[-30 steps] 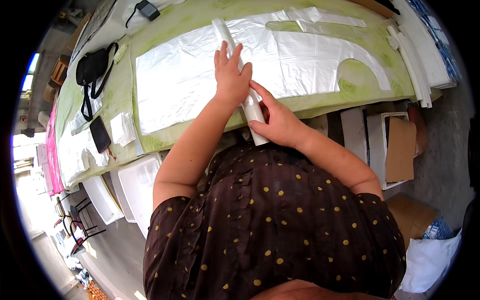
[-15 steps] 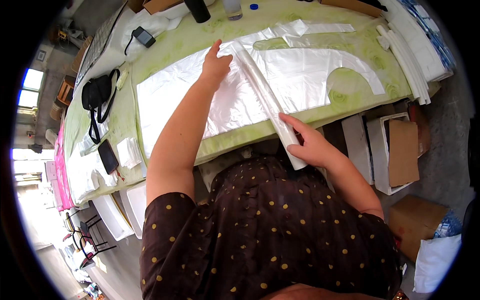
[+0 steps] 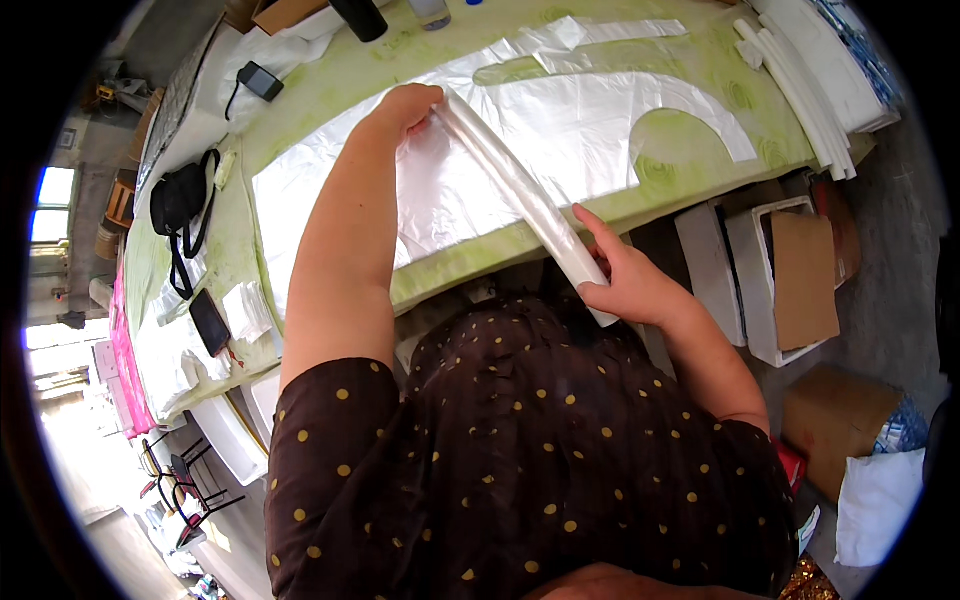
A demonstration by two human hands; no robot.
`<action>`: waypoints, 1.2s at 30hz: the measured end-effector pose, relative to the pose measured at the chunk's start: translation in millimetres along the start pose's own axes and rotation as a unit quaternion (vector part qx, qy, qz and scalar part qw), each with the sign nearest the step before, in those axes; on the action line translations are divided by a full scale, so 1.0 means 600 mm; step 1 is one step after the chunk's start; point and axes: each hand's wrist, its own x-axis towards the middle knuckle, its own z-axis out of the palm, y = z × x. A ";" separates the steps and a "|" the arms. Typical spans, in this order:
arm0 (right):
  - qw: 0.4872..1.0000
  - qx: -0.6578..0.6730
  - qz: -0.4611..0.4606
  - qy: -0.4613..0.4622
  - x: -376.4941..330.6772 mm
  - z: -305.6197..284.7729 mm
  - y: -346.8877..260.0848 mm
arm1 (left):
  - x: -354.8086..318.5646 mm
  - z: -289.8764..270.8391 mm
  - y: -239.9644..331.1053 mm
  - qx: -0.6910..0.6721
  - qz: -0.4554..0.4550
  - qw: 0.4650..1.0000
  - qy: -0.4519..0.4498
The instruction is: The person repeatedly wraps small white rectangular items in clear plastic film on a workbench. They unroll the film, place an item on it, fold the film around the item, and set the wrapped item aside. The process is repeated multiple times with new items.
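A thin white plastic bag (image 3: 560, 125), with a cut-out at its handle end, lies flat on the green patterned tablecloth. Across it runs a long white plastic-covered roll (image 3: 530, 200), slanting from the far middle down past the table's near edge. My left hand (image 3: 410, 108) is curled closed at the roll's far end, its fingertips partly hidden. At the near end, my right hand (image 3: 635, 280) holds the roll, thumb against it and forefinger raised; the other fingers are partly hidden behind it.
At left lie a black bag (image 3: 180, 205), a phone (image 3: 209, 323) and folded white plastic pieces (image 3: 247, 312). A dark bottle (image 3: 360, 18) stands at the back. Several white rolls (image 3: 800, 95) lie at right. Below, right, are foam boxes (image 3: 765, 300) and a carton (image 3: 838, 430).
My left hand has gone from pointing fingers beside the roll to curling at its far end. My right forefinger has lifted off the roll. The view has shifted slightly.
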 end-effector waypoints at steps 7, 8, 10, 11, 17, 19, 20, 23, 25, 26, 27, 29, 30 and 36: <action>0.994 -0.076 0.051 -0.056 -0.158 -0.055 0.075 | 0.009 0.020 -0.020 0.111 0.035 0.989 0.095; 0.990 -0.084 0.095 -0.062 -0.189 -0.063 0.073 | 0.006 0.021 -0.016 0.148 0.038 0.985 0.085; 0.978 -0.097 0.176 -0.052 -0.251 -0.071 0.096 | 0.012 0.027 -0.007 0.176 0.034 0.981 0.079; 0.970 -0.107 0.215 -0.039 -0.278 -0.071 0.126 | 0.020 0.030 -0.006 0.188 0.032 0.979 0.074; 0.958 -0.069 0.268 0.081 -0.359 -0.059 0.290 | 0.003 0.040 -0.001 0.236 0.055 0.957 0.161; 0.961 -0.042 0.247 0.117 -0.360 -0.052 0.304 | -0.014 0.053 -0.010 0.193 0.119 0.941 0.250; 0.960 -0.033 0.240 0.138 -0.356 -0.048 0.299 | -0.033 0.060 -0.026 0.193 0.190 0.916 0.297; 0.963 -0.068 0.172 0.197 -0.324 -0.058 0.276 | -0.116 0.107 -0.073 0.231 0.427 0.848 0.214; 0.966 -0.068 0.120 0.219 -0.287 -0.077 0.246 | -0.236 0.176 -0.081 0.457 0.448 0.764 0.088; 0.969 -0.044 0.093 0.225 -0.262 -0.086 0.222 | -0.265 0.194 -0.090 0.446 0.484 0.752 0.027; 0.971 -0.020 0.066 0.229 -0.235 -0.095 0.195 | -0.283 0.201 -0.100 0.435 0.518 0.736 -0.035; 0.966 -0.096 -0.011 0.239 -0.179 -0.111 0.141 | -0.296 0.199 -0.119 0.436 0.515 0.736 -0.061; 0.963 -0.133 -0.040 0.232 -0.150 -0.119 0.117 | -0.302 0.194 -0.126 0.436 0.513 0.736 -0.073; 0.888 -0.390 -0.155 0.189 0.006 -0.146 0.015 | -0.322 0.155 -0.155 0.414 0.540 0.727 -0.095</action>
